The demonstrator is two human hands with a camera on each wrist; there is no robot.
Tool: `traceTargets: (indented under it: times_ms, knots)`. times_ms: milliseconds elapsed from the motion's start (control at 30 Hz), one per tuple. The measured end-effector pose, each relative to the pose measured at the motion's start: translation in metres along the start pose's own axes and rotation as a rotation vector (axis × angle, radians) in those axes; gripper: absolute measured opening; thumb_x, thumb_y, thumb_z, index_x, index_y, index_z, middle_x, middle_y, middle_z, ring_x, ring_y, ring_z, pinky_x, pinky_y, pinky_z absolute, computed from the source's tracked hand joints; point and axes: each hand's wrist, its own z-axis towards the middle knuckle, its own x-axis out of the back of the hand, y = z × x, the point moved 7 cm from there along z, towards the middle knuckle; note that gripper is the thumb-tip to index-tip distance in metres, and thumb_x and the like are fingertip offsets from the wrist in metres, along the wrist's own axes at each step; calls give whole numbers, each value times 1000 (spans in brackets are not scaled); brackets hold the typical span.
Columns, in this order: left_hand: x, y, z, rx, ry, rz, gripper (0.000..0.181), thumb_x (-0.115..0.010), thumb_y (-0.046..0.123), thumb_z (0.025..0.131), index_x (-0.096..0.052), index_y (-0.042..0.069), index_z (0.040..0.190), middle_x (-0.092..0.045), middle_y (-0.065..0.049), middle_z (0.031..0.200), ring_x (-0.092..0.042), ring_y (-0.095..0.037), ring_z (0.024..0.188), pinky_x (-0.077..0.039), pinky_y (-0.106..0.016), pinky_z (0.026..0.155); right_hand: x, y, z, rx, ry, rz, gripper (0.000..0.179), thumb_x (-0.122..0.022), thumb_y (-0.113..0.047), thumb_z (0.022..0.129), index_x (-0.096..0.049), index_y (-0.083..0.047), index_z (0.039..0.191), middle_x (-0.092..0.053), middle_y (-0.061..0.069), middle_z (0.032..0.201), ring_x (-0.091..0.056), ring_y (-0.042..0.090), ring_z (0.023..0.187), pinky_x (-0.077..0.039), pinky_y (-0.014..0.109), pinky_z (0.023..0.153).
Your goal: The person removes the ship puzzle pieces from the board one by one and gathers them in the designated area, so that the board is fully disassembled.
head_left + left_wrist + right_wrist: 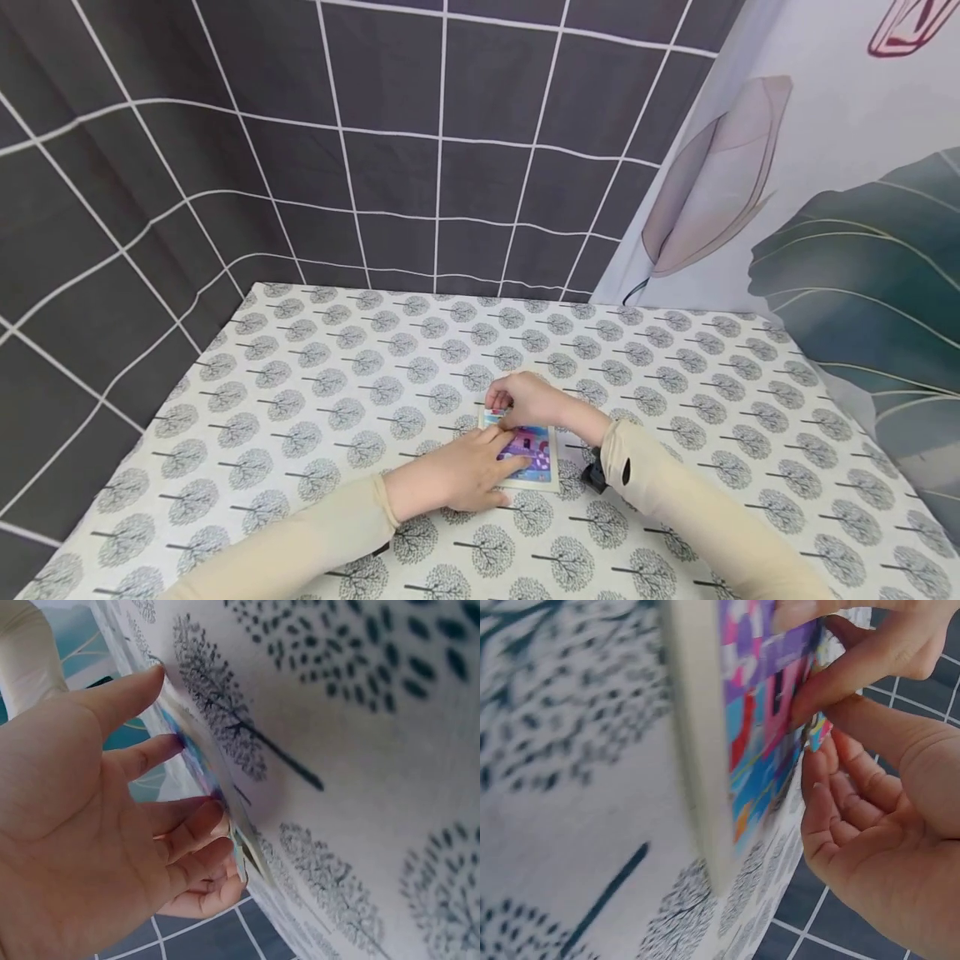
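A small, brightly coloured jigsaw puzzle [538, 448] in a cream-bordered tray lies flat on the table. Spread over its left side is my left hand [467, 472], whose nearly straight fingers touch the picture; the thumb reaches past the near-left edge. My right hand [531, 400] bends over the far end of the tray. Between its thumb and fingers it pinches a small colourful puzzle piece [822, 735], seen in the right wrist view tilted up at the puzzle's far edge. Fingertips of both hands meet close together there, and they hide part of the picture.
A white tablecloth [360, 367] with grey tree prints covers the table. Behind stands a dark curtain [390, 183] with a white grid. To the right hangs a pale leaf-patterned curtain [817, 233]. A black wrist device [594, 475] sits beneath the right wrist.
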Motion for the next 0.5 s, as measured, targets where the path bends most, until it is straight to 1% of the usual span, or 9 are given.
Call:
traceTargets:
  times_ms: [133,267,367,500]
  knots:
    - [-2,-2,-4,-2,-30,20,65,-46,53,91,-30,25,147,-25,-10,152,-22,-25,140,-21,-36,115,-1,-1,0,80,33,-11,23,-77,-8,68,-65,-9,88,-62,-4,78,-56,8,73,-49,17,70]
    - [0,-2,-9,-7,-19,13,64,-45,52,92,-29,24,147,-24,-11,152,-23,-25,140,-22,-37,115,-1,0,-2,131,88,-27,25,-77,-9,69,-67,-9,91,-62,-5,80,-56,8,74,-50,19,70]
    - [2,0,-14,-20,-11,-16,63,-44,51,92,-30,23,147,-25,-12,152,-23,-26,140,-24,-39,114,-1,2,-5,139,120,-38,28,-79,-13,69,-69,-10,95,-63,-7,83,-56,8,75,-47,21,73]
    - [2,1,-20,-55,10,-32,62,-44,50,93,-33,21,146,-25,-11,152,-25,-25,139,-26,-39,114,-3,4,-9,146,136,-72,34,-81,-21,69,-70,-14,100,-65,-9,91,-57,6,80,-43,26,80]
